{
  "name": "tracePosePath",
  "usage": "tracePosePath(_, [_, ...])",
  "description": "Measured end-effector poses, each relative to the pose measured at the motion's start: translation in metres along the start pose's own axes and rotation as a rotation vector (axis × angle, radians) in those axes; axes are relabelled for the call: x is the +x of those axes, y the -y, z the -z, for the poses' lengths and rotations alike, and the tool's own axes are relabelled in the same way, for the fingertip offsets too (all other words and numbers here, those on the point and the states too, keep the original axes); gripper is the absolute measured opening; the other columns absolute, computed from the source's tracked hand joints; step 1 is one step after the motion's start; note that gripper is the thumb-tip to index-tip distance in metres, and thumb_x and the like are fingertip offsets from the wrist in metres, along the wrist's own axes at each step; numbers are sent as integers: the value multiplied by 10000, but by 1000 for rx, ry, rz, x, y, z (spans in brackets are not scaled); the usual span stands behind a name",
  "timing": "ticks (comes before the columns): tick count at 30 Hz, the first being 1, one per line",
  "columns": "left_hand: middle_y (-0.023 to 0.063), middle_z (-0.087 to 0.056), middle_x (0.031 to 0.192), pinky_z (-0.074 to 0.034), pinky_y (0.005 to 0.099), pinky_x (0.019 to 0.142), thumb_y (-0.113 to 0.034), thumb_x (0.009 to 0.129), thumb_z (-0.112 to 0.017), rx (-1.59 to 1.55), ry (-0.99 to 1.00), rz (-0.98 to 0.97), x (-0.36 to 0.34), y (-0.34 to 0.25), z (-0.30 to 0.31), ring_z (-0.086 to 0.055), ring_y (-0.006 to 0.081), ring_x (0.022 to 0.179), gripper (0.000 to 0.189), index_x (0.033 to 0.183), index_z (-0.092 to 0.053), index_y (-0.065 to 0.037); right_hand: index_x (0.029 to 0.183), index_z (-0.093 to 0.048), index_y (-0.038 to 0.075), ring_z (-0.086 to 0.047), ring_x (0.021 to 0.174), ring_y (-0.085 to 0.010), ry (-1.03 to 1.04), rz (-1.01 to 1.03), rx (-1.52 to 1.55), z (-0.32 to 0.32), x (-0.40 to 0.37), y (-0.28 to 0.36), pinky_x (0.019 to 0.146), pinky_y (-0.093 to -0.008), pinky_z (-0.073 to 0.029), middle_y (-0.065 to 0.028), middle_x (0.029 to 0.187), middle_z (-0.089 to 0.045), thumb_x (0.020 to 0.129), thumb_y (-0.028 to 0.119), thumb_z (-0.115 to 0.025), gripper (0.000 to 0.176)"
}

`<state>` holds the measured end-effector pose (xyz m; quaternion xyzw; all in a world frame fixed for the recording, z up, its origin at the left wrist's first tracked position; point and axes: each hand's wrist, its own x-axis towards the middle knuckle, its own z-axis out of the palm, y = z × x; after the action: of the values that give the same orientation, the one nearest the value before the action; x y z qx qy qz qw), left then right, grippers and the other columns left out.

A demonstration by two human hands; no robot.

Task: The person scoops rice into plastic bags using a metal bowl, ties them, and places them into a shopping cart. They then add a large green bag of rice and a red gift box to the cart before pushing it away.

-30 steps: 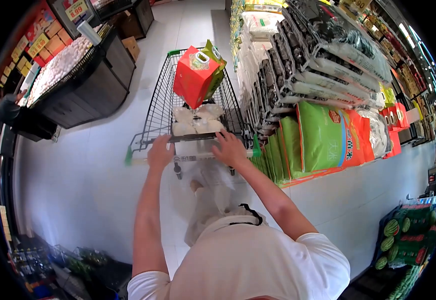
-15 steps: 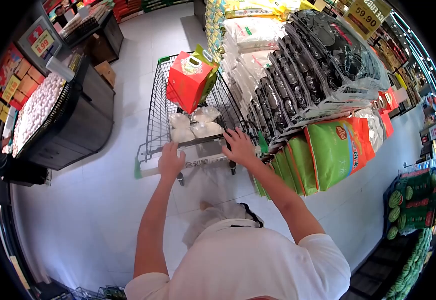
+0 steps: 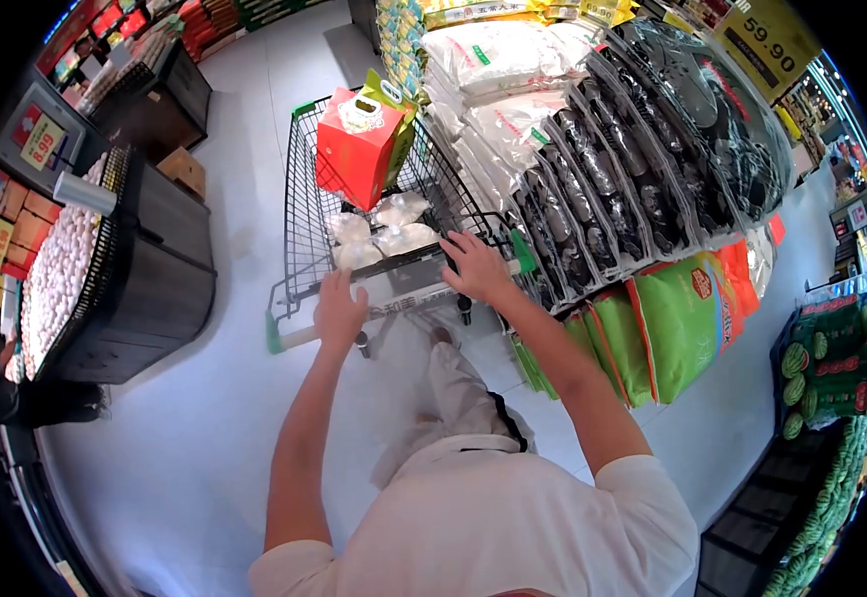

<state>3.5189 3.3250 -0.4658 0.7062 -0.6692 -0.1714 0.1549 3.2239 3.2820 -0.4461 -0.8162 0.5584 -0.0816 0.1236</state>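
A wire shopping cart with green corner pieces stands in front of me, its pale printed handle running across below the basket. My left hand rests over the handle's left part, fingers stretched forward and thumb apart. On the right part lies my right hand, its fingers spread toward the basket rather than wrapped round the handle. Inside the cart a red carton with a carrying cutout leans beside a green package. Several clear bags with whitish contents lie nearer to me.
Close on the cart's right are stacked dark vacuum packs, white sacks and green bags. A dark display stand heaped with pale round goods is on the left. Pale floor runs ahead. Watermelon-patterned boxes stand far right.
The cart and I have moved forward along the aisle, and one of my legs has swung ahead. The display on the left and the stacks on the right appear nearer. Both hands keep their places.
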Motion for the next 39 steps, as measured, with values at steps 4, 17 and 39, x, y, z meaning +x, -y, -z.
tracePosePath(4, [94,-577,1287,-476,401,976,-275,876,-577,-27,-44,-35,43,3,0,-523,294,1222,443,1273,-580,-80,1313,-584,123,-449,1334,-354,-69,30,-12,-6,45,-14,885,-471,-522,-114,1420,-509,839,423,-589,560])
tracePosePath(17, [83,-564,1315,-485,414,965,-289,875,-593,-22,-21,17,178,37,10,-495,273,1275,453,1299,-571,-133,1348,-545,105,-416,1368,-359,34,-5,-11,7,191,-19,928,-456,-525,-128,1436,-486,863,449,-541,594])
tracePosePath(39, [86,-595,1285,-464,409,990,-293,864,-590,-26,-40,20,388,123,28,-556,291,1191,422,1243,-619,-109,1290,-598,65,-401,1369,-364,11,-21,32,-39,405,-10,919,-449,-543,-138,1420,-500,845,436,-578,579])
